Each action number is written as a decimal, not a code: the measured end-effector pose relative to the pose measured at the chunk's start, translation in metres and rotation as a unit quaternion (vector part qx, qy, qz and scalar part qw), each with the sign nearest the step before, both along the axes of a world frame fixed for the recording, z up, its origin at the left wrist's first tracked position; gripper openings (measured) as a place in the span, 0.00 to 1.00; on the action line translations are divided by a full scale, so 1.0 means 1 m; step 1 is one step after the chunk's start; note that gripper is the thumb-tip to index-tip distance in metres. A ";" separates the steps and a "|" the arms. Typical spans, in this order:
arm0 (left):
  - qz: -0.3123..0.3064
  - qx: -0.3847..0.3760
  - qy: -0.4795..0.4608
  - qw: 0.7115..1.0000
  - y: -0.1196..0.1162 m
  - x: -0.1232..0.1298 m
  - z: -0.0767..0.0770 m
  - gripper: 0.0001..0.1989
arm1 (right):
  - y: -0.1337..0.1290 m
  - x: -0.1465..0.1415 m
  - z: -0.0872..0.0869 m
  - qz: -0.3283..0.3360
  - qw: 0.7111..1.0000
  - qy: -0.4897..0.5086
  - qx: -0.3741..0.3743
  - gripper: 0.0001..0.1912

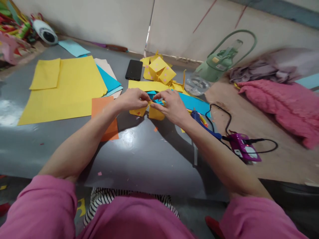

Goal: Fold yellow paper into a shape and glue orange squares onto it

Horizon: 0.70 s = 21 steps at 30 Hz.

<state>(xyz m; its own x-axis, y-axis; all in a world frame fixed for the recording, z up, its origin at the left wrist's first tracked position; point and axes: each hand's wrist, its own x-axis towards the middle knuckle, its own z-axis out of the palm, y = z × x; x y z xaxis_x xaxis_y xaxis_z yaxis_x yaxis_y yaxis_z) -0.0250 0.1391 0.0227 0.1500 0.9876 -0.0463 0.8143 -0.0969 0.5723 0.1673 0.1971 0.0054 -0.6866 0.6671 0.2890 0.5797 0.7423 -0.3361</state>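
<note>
A folded yellow paper piece (156,112) with blue paper at its top is pinched between my two hands, above the grey table. My left hand (134,99) closes thumb and fingers on its left side. On the other side, my right hand (170,102) grips it with the fingertips close to those of the left. Part of the piece is hidden behind the fingers. Just beyond lie a yellow paper strip (147,86) and a yellow folded paper shape with pink dots (159,70). A blue paper strip (195,103) extends to the right of my right hand.
Yellow sheets (67,99) and an orange sheet (107,126) lie left, a black phone (134,70) at the back. A blue glue gun (199,119) with a cord, a purple power socket (244,147), a green bottle (216,64) and pink cloth (281,103) are on the right.
</note>
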 end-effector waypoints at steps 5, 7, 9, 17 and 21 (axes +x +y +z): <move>0.014 -0.009 0.003 1.000 0.000 0.000 0.001 0.22 | -0.015 0.032 0.014 -0.024 0.997 0.075 -0.004 0.13; 0.016 -0.008 -0.002 1.000 0.000 0.001 0.001 0.22 | -0.022 0.056 0.021 -0.073 0.993 0.082 0.039 0.11; 0.023 -0.005 -0.011 1.000 -0.001 0.002 0.000 0.21 | -0.026 0.084 0.027 -0.142 0.985 0.081 0.054 0.16; 0.073 0.043 -0.013 0.996 0.005 -0.003 -0.010 0.17 | -0.030 0.170 0.017 -0.115 0.992 -0.048 -0.017 0.13; 0.100 0.037 -0.049 0.993 0.004 -0.006 -0.009 0.20 | -0.030 0.182 -0.001 -0.040 0.990 -0.135 -0.025 0.26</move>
